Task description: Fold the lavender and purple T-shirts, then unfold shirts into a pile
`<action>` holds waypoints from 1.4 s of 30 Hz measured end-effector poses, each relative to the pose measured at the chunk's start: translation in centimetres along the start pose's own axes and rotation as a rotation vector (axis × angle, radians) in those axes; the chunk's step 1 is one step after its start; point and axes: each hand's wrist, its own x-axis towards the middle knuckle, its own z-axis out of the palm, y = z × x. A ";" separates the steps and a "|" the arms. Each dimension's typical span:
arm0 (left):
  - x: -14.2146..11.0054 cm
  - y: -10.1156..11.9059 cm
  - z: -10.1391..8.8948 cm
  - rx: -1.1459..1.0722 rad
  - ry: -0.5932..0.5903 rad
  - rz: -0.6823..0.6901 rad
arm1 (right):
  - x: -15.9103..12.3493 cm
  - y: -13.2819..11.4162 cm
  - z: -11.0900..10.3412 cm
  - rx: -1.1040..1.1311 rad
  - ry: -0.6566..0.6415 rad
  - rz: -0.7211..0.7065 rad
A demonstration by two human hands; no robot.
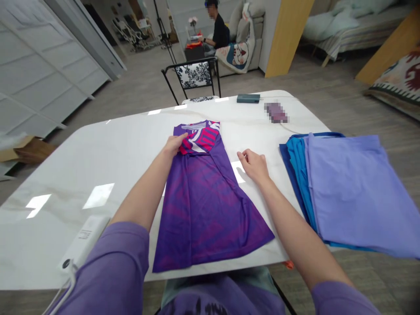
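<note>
A purple jersey (210,210) with a pink, red and white patterned collar end lies lengthwise on the white table in front of me, its sides folded inward. My left hand (176,143) is at the upper left edge of the jersey, thumb on top and the other fingers mostly hidden, closed on the cloth. To the right of the jersey, my right hand (254,163) hovers over the tabletop, fingers loosely curled and apart, with nothing in it. Further right is a stack of folded cloth, a lavender piece (357,188) over blue ones (297,153).
The glossy white table (65,166) holds a white power strip (85,238) at its near left. A dark green box-like device (248,98) and a blurred phone-like object (276,113) lie at the far edge. Beyond stand a black-framed chair (193,76) and a seated person (218,28).
</note>
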 end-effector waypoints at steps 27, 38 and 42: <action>9.9 -5.4 -3.2 0.451 0.142 0.226 | -26.8 -12.7 -8.0 -0.090 -0.369 -0.091; 8.2 -3.9 -1.7 0.549 0.224 0.444 | -27.3 -16.5 -5.0 -0.104 -0.449 -0.311; 8.7 0.1 2.6 0.507 0.029 0.572 | -27.1 -15.0 -5.3 0.015 -0.421 -0.368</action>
